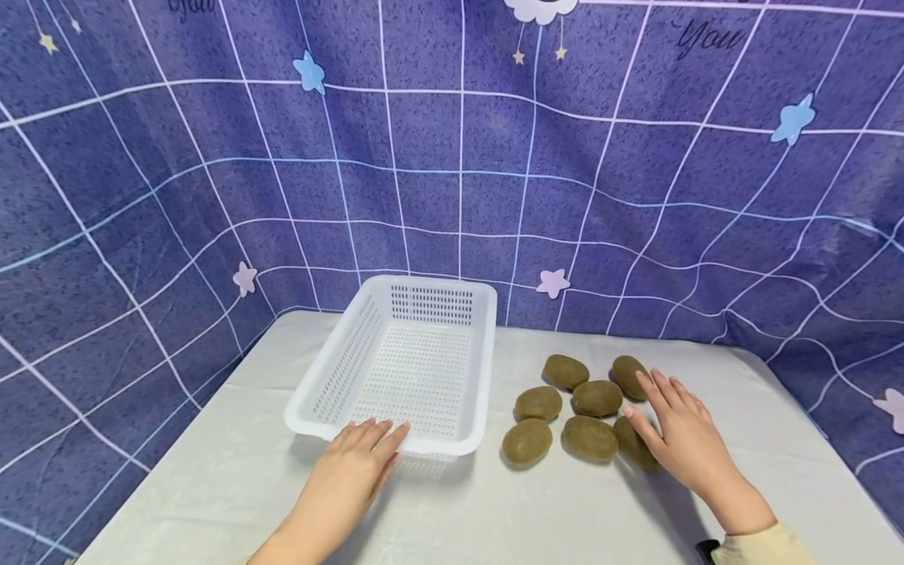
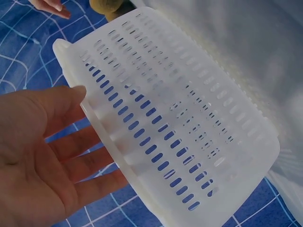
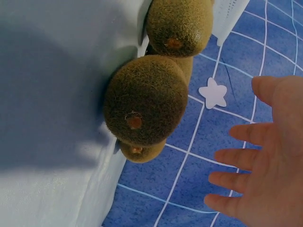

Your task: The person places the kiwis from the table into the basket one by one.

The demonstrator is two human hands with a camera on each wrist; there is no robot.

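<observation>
A white plastic basket (image 1: pixel 431 384) with slotted walls stands on the table, with bare floor visible inside. My left hand (image 1: pixel 356 463) holds its near rim: the fingers lie over the edge, the thumb against the outer side, as the left wrist view of the basket wall (image 2: pixel 156 118) also shows. Right of the basket lie several brown fuzzy kiwifruit (image 1: pixel 590 438) in a loose cluster. Over the cluster's right side my right hand (image 1: pixel 681 431) hovers with fingers spread, partly covering one kiwi (image 1: pixel 633 443). In the right wrist view a gap separates the fingers from the nearest kiwi (image 3: pixel 147 101).
A white cloth covers the table (image 1: pixel 212 463). Behind it and at both sides hangs a blue-purple curtain (image 1: pixel 424 188) with grid lines and stars, close to the table's back edge. A dark band (image 1: pixel 706 549) shows at the right sleeve.
</observation>
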